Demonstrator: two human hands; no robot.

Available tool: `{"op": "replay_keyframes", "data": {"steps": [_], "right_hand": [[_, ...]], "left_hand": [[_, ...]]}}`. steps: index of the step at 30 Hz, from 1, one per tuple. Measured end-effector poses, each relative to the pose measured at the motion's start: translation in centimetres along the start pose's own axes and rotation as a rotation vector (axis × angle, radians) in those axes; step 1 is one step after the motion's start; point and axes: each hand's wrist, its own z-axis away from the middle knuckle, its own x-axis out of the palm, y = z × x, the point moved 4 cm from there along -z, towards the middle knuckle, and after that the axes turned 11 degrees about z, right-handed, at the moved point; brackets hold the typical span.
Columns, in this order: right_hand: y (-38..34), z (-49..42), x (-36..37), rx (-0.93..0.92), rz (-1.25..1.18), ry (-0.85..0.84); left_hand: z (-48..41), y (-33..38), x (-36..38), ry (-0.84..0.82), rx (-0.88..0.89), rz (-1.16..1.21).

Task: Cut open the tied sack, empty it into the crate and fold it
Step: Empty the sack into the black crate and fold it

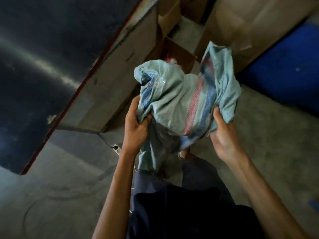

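A pale green woven sack (pixel 179 100) with red and blue stripes hangs crumpled in the air at the centre of the head view. My left hand (pixel 136 125) grips its lower left edge, and my right hand (pixel 222 133) grips its lower right edge. The sack looks limp, and its folds hang down toward my legs. Behind the sack, an open brown box (pixel 179 52) shows something red and white inside, mostly hidden by the cloth.
Cardboard boxes (pixel 229 26) stand behind and to the right. A blue crate or bin (pixel 290 75) sits at the far right. A dark slab with a red edge (pixel 43 66) fills the left. The floor (pixel 269 131) is bare concrete, with a power strip (pixel 116 148) by my left wrist.
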Motion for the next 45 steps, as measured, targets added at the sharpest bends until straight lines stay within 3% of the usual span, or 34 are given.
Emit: {"op": "replay_keyframes", "data": {"steps": [3,6,12,17,23,27,30,32,34,37,39,40,42,44,45], "right_hand": [[2.8,2.3,-4.8,0.024,0.006,0.167],[4.6,3.1,-8.9,0.018,0.066,0.281],[7.0,-0.6,-17.5,0.064,0.158,0.257],[9.6,-8.8,-23.7,0.106,0.154,0.248],[13.5,-24.8,-30.3,-0.065,0.259,0.301],[21.5,-40.7,-34.3,-0.078,0.453,0.365],[29.2,-50.4,-36.5,0.041,0.657,0.349],[32.8,-53.9,-37.7,0.115,0.853,0.41],[35.9,-55.5,-38.7,0.081,0.914,0.468],[41.7,-57.3,-38.4,-0.061,1.132,0.286],[45.3,-57.8,-37.9,-0.038,1.27,0.124],[47.7,-57.8,-37.9,0.067,1.3,0.026],[52.6,-57.3,-38.1,0.405,1.261,-0.267],[55.2,-56.8,-38.0,0.519,1.234,-0.362],[55.0,-56.8,-38.0,0.482,1.224,-0.309]], "left_hand": [[1.3,-2.8,4.0,-0.1,-0.099,0.011],[2.3,-5.9,8.0,-0.096,-0.237,0.035],[0.8,-11.8,18.8,-0.06,-0.377,0.024],[-2.7,-20.1,26.7,0.006,-0.471,-0.019],[-12.7,-32.6,34.7,0.015,-0.298,-0.157],[-21.8,-42.9,40.2,-0.163,-0.129,-0.153],[-27.4,-53.8,43.0,-0.255,-0.279,-0.232],[-29.6,-59.6,43.0,-0.29,-0.35,-0.444],[-30.2,-63.7,42.8,-0.326,-0.167,-0.752],[-27.7,-68.3,44.2,-0.534,0.102,-1.032],[-25.1,-72.4,44.6,-0.795,0.078,-1.232],[-24.2,-74.7,44.2,-0.946,0.002,-1.344],[-22.8,-78.9,42.6,-1.225,-0.313,-1.497],[-22.4,-81.2,41.1,-1.298,-0.587,-1.488],[-22.5,-81.1,40.8,-1.248,-0.609,-1.471]]}}
